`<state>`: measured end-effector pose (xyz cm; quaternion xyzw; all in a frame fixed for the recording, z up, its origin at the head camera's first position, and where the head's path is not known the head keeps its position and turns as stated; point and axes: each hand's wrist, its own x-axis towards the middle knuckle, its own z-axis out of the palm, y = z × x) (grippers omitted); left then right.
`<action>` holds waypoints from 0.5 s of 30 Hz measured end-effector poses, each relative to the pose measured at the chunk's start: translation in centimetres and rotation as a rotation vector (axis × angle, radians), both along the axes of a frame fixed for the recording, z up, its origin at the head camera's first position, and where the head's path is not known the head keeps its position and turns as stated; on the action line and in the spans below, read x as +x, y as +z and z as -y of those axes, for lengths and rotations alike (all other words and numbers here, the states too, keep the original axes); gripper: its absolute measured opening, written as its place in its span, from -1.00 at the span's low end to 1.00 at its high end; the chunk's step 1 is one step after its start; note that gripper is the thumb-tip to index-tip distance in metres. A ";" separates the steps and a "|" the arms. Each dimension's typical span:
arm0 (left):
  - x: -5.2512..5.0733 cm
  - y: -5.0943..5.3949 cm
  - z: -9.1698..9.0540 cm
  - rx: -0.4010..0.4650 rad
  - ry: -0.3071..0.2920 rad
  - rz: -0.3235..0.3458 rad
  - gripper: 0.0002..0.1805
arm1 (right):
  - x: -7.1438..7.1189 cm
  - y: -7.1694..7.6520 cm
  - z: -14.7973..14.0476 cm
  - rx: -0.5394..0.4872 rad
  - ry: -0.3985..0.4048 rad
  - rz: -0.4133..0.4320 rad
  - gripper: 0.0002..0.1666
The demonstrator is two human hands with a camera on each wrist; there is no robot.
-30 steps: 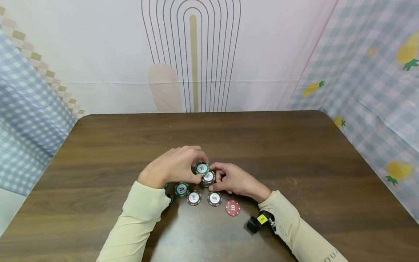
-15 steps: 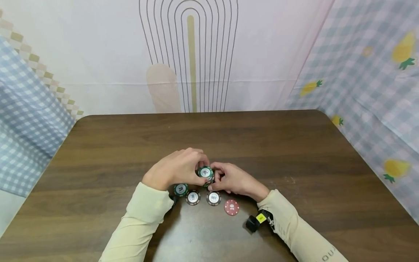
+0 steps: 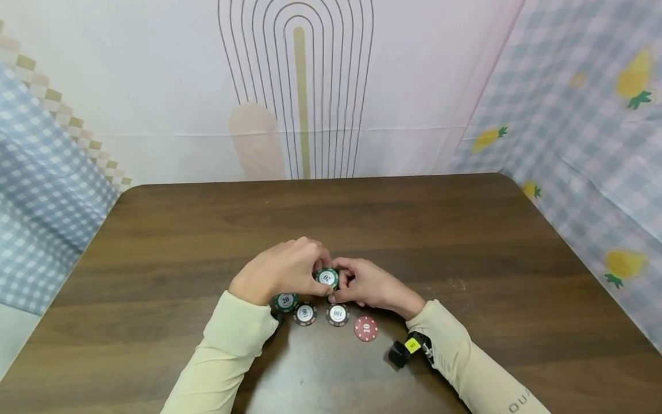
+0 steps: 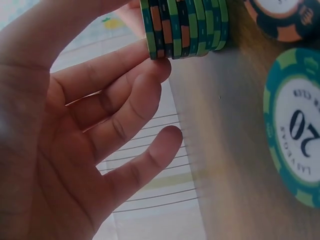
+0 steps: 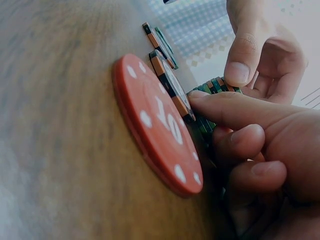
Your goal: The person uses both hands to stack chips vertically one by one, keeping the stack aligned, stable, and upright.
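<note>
Left hand (image 3: pixel 287 268) pinches chip stack (image 3: pixel 327 278) up high, right hand (image 3: pixel 371 284) pinches lower, both chip-wide. Stack between hands on table (image 3: pixel 424 230); hands hide part. Near: green chip (image 3: pixel 285 301), black chips (image 3: pixel 305 314) (image 3: pixel 338 314), red chip (image 3: pixel 366 329).

Clear head view, hazy wrists

Bright, even light fills the head view. A pale sheen marks the near desk (image 3: pixel 331 374), with a soft shadow beside the left sleeve (image 3: pixel 222 351). The wrist views are hazier: the left is dimmer, the right has a blurred desk and washed-out upper corner.
</note>
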<state>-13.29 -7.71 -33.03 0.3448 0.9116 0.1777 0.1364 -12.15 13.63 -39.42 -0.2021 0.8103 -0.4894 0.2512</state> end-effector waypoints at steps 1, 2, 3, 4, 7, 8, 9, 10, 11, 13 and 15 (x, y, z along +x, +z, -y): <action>0.0 0.1 0.1 -0.005 0.005 0.002 -0.81 | -0.1 0.1 0.1 0.003 0.001 -0.002 -0.61; 0.0 0.2 0.1 -0.008 0.010 0.006 -0.80 | -0.1 0.2 0.1 0.005 0.001 -0.003 -0.60; 0.0 0.4 0.2 -0.013 0.015 0.006 -0.80 | -0.1 0.2 0.2 0.004 0.002 0.000 -0.60; 0.0 0.5 0.3 -0.017 0.022 0.007 -0.79 | -0.1 0.3 0.2 0.002 0.003 0.003 -0.59; 0.1 0.9 0.5 -0.017 0.038 -0.002 -0.78 | -0.1 0.3 0.2 -0.002 0.011 0.012 -0.56; 0.1 1.0 0.6 -0.009 0.043 -0.009 -0.78 | -0.1 0.4 0.2 0.000 0.010 0.011 -0.55; 0.1 1.2 0.7 0.006 0.046 -0.021 -0.79 | -0.1 0.4 0.2 0.003 0.007 0.009 -0.54; 0.1 1.3 0.8 0.019 0.050 -0.035 -0.79 | -0.1 0.4 0.2 0.005 0.004 0.007 -0.54; 0.2 1.5 0.9 0.032 0.053 -0.051 -0.79 | -0.1 0.4 0.1 0.011 0.001 0.004 -0.54; 0.3 1.7 1.2 0.056 0.060 -0.081 -0.78 | 0.0 0.3 0.1 0.015 -0.001 0.005 -0.53; 0.5 1.9 1.6 0.071 0.068 -0.098 -0.75 | 0.0 0.2 0.1 0.012 0.005 0.012 -0.51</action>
